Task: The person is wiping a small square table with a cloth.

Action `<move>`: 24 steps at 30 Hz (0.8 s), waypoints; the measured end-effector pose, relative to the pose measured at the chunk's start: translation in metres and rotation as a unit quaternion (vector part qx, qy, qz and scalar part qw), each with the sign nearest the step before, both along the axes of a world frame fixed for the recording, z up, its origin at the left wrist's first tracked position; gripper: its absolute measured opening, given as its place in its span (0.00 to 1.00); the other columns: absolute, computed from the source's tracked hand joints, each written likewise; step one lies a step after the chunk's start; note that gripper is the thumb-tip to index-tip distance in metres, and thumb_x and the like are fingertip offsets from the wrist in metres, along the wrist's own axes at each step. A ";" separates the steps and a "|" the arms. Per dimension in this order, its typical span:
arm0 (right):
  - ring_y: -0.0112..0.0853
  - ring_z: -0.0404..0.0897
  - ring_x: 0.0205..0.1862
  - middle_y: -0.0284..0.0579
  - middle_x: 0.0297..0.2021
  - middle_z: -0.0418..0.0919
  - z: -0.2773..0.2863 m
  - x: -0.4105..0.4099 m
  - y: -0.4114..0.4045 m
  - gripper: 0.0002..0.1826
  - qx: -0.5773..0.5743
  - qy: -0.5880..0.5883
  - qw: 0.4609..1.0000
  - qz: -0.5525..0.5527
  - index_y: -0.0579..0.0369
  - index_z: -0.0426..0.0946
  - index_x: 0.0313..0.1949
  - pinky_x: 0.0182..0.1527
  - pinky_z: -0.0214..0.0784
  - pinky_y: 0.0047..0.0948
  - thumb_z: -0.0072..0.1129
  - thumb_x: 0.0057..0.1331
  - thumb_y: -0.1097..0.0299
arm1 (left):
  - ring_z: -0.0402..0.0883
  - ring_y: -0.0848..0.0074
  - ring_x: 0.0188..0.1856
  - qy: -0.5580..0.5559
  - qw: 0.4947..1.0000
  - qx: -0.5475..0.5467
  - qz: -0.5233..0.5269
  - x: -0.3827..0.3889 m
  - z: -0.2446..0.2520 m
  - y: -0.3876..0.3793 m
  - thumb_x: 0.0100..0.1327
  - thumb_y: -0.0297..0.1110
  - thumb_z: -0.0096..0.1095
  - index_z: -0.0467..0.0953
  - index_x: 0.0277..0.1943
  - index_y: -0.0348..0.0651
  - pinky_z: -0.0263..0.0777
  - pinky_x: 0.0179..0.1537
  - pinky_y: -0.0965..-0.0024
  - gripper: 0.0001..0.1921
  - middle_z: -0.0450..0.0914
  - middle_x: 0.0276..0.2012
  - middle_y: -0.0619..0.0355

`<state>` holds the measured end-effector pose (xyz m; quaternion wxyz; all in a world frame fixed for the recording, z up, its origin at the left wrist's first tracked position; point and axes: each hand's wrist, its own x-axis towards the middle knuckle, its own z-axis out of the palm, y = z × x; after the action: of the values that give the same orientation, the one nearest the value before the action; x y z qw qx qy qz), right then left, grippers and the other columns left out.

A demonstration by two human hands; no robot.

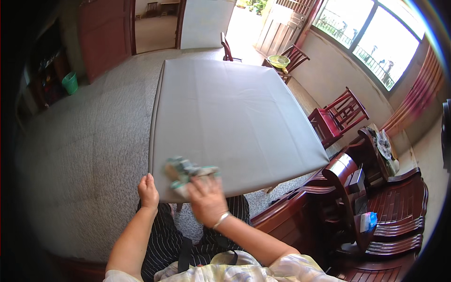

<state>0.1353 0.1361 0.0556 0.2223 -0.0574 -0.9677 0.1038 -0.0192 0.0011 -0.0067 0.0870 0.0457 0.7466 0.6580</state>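
Note:
A square table (229,120) with a smooth grey cover stands before me. My right hand (206,199), with a silver-coloured bangle at its wrist, presses a crumpled green and white cloth (183,174) onto the near left part of the cover. Cloth and fingers are blurred. My left hand (148,192) grips the near left edge of the table cover, thumb on top; its other fingers are partly hidden.
A dark wooden bench (299,215) lies close on the right, bearing a blue and white packet (368,222). Red wooden chairs (334,118) stand beyond the table's right side, one with a yellow-green basin (278,61). A green bin (70,83) is far left.

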 end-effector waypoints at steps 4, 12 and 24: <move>0.56 0.56 0.60 0.49 0.56 0.62 0.008 -0.007 -0.035 0.26 -0.042 -0.014 0.995 0.092 0.51 0.65 0.54 0.61 0.39 0.60 0.53 0.53 0.66 | 0.72 0.82 0.33 -0.078 0.987 0.140 0.027 -0.001 0.002 0.012 0.68 0.36 0.40 0.72 0.34 0.36 0.67 0.37 0.75 0.14 0.74 0.28 0.63; 0.49 0.67 0.52 0.48 0.49 0.70 -0.022 0.070 0.141 0.18 0.062 0.100 0.985 -0.128 0.52 0.71 0.46 0.56 0.52 0.54 0.52 0.53 0.69 | 0.64 0.85 0.26 -0.009 0.999 0.023 0.021 0.005 0.015 0.003 0.69 0.39 0.40 0.68 0.28 0.37 0.61 0.30 0.77 0.17 0.67 0.23 0.66; 0.45 0.54 0.63 0.46 0.60 0.58 -0.015 0.155 0.335 0.25 0.009 -0.149 0.772 -0.618 0.44 0.63 0.56 0.62 0.42 0.54 0.46 0.59 0.55 | 0.60 0.84 0.23 0.016 0.999 0.011 0.034 0.006 0.007 0.011 0.67 0.39 0.42 0.65 0.24 0.37 0.58 0.26 0.76 0.18 0.64 0.19 0.66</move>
<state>0.2901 0.4709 0.0403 0.0924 -0.6558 -0.7455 -0.0750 -0.0137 0.0119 0.0007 0.0523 0.0315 0.7414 0.6683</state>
